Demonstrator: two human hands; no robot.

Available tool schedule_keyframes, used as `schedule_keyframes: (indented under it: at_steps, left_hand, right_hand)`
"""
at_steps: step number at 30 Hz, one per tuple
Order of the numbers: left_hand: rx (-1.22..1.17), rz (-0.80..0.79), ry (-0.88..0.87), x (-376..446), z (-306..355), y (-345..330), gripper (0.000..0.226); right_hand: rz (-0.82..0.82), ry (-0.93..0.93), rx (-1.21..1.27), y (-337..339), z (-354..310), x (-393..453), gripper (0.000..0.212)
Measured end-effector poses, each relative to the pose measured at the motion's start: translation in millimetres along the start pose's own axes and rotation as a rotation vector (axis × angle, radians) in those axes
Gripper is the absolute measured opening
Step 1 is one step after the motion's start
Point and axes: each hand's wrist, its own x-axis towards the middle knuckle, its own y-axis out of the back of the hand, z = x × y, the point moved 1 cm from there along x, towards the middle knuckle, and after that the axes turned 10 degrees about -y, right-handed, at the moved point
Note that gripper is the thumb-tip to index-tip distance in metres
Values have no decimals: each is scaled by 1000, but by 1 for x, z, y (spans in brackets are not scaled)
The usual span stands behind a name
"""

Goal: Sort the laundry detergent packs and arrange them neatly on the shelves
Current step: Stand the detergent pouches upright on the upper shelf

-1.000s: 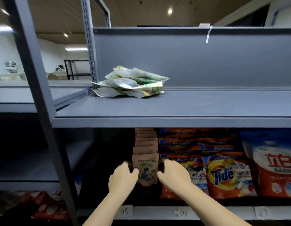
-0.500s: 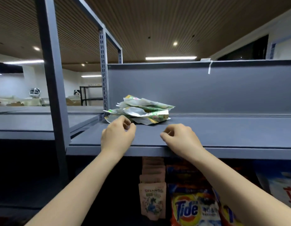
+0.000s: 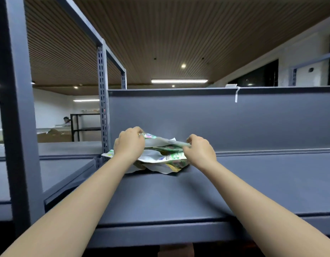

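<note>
- Reaching over the front edge of the grey metal shelf (image 3: pixel 179 197), both bare forearms stretch toward a loose heap of crumpled white-and-green plastic detergent packs (image 3: pixel 160 154).
- The heap lies on the shelf's flat deck, toward its left end, close to the grey back panel (image 3: pixel 234 123) and just right of the perforated grey upright post (image 3: pixel 103 108).
- The left hand (image 3: pixel 129 143) sits on the heap's left side, fingers curled over and gripping the top pack at its upper left corner.
- The right hand (image 3: pixel 199 151) is at the heap's right side, thumb and fingers pinching the right edge of that same top pack, which runs flat between the two hands.
- Lower packs stick out beneath: a white corner to the left of the left wrist, a yellow-tinged one at the front.
- A white strip of tape (image 3: pixel 236 94) hangs over the top edge of the back panel, well right of the hands.
- A second grey shelf deck (image 3: pixel 49 173) adjoins on the left, behind a thick grey front post (image 3: pixel 14 108).
- Overhead runs a brown slatted ceiling (image 3: pixel 179 34) with a long strip light (image 3: pixel 179 81).
- A black open rack (image 3: pixel 84 127) stands far off at the left.
</note>
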Motion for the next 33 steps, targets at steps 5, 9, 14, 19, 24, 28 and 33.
schedule_keyframes:
  at_steps: [5,9,14,19,24,28,33]
  left_hand:
    - [145,-106,-15,46,-24,-25,51]
    - [274,-190,-78,61,-34,-42,45]
    - [353,-266,-177,69,-38,-50,32]
    - [394,-270,-403,55,-27,-43,21]
    - [384,-142,-602,36,-13,-20,23]
    - [387,-165,-602,29,-12,-9,26]
    - [190,-124,-345,23,-17,-11,19]
  right_hand:
    - [-12,-6,-128,-27,-4,40,38]
    - [-96,1,-221,-45,3,55,40]
    - [-100,15,-224,-50,7,60,23]
    - [-76,73,-205,-49,2,52,18]
    - [-66,107,-213,-35,-11,36,24]
    - [-56,151,-137,-30,-20,17,27]
    - [-158,150,-120,-26,-21,0,23]
